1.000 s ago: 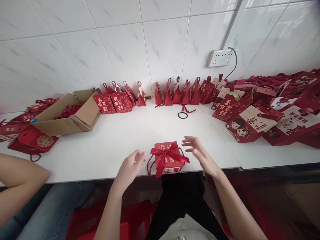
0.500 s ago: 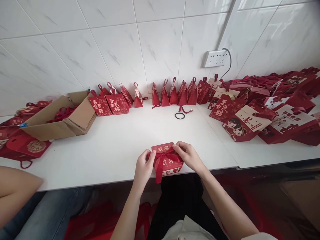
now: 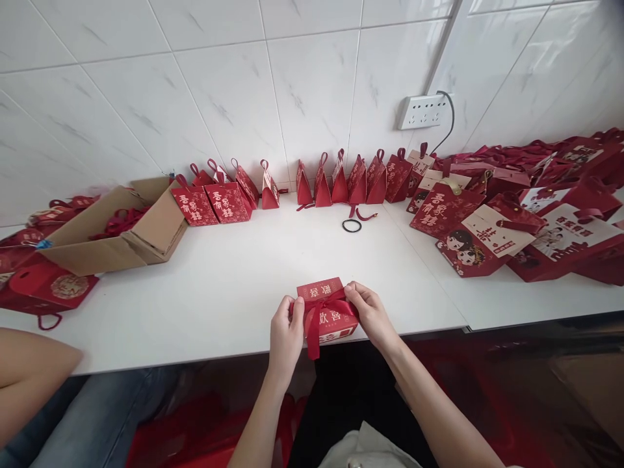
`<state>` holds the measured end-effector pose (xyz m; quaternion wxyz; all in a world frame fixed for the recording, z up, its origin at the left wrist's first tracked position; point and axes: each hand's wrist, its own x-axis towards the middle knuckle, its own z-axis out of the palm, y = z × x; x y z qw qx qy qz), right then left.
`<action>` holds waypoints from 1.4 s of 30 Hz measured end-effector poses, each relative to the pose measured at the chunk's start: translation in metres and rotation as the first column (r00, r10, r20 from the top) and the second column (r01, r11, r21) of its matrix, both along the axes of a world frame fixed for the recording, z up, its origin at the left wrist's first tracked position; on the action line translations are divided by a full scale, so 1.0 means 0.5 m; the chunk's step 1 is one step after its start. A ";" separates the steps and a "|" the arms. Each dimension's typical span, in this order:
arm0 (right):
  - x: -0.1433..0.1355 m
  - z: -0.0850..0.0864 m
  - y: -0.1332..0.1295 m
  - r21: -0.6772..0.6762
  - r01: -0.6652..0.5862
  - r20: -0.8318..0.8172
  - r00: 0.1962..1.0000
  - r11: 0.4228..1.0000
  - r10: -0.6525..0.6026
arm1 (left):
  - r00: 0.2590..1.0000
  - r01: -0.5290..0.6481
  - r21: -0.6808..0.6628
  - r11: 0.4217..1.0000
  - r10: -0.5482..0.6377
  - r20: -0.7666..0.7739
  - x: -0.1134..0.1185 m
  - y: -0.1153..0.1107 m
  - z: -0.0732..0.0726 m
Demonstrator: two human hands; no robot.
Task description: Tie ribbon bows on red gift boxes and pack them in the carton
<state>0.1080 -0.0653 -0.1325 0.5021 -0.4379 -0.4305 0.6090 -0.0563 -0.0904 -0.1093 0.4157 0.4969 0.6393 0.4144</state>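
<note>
A red gift box (image 3: 319, 288) with pale characters rests at the table's front edge. Across its top lies a red ribbon (image 3: 314, 341) tied in a bow, one tail hanging down the front. At the box's left side, my left hand (image 3: 287, 328) pinches the ribbon's left loop between thumb and fingers. My right hand (image 3: 370, 312) pinches the loop on the right, near the box's right edge. The fingertips hide the outer ends of the bow.
Red boxes (image 3: 227, 203) line the wall, with a large pile (image 3: 478, 240) at right. A cardboard box (image 3: 97, 255) holds ribbons at left. A black ring (image 3: 351, 225) lies mid-table. Another person's arm (image 3: 34, 364) is at lower left. A power strip (image 3: 420, 112) is on the wall.
Both hands have shifted slightly right. My right hand has moved a little down and outward along the ribbon, and the bow looks pulled wider.
</note>
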 end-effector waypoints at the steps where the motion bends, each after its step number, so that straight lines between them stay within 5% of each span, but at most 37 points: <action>1: 0.010 -0.002 0.002 0.025 -0.032 0.028 0.999 0.999 0.031 | 0.999 0.018 -0.019 1.000 -0.017 0.037 -0.005 0.001 0.000; 6: 0.064 -0.005 0.008 0.276 -0.263 0.292 0.939 0.925 0.180 | 0.991 -0.030 -0.075 0.997 0.039 0.125 -0.018 0.017 0.008; 11: 0.063 0.001 0.003 0.212 -0.519 0.502 0.785 0.828 0.364 | 0.947 0.221 -0.184 0.958 -0.166 0.276 -0.006 0.021 0.017; 15: 0.053 -0.002 -0.005 0.329 -0.471 0.589 0.780 0.819 0.212 | 0.953 0.199 -0.115 0.973 -0.165 0.255 -0.002 -0.003 0.013; 19: 0.053 0.008 -0.016 0.479 -0.401 0.624 0.781 0.781 0.018 | 0.971 0.028 0.114 0.993 -0.054 0.232 -0.009 -0.025 0.015; 22: 0.055 0.028 -0.019 0.586 -0.357 0.606 0.789 0.727 -0.100 | 0.969 -0.098 0.195 0.976 0.048 0.244 -0.015 -0.030 0.035; 26: 0.053 0.053 -0.023 0.633 -0.336 0.588 0.794 0.697 -0.151 | 0.989 -0.123 0.294 0.948 0.093 0.112 -0.014 -0.038 0.076; 29: 0.052 0.064 -0.029 0.653 -0.307 0.565 0.806 0.692 -0.176 | 0.992 -0.048 0.556 0.830 0.104 -0.071 -0.002 -0.052 0.097; 31: 0.050 0.069 -0.033 0.674 -0.276 0.539 0.818 0.685 -0.201 | 0.967 0.147 0.707 0.692 0.049 -0.250 0.011 -0.061 0.106; 34: 0.050 0.076 -0.041 0.716 -0.233 0.493 0.836 0.659 -0.240 | 0.877 0.404 0.793 0.455 0.053 -0.477 0.034 -0.069 0.113; 36: 0.052 0.080 -0.045 0.740 -0.212 0.467 0.845 0.638 -0.261 | 0.843 0.457 0.812 0.363 0.114 -0.526 0.046 -0.071 0.115; 42: 0.067 0.089 -0.059 0.757 -0.197 0.453 0.845 0.623 -0.284 | 0.841 0.468 0.819 0.332 0.117 -0.529 0.061 -0.078 0.123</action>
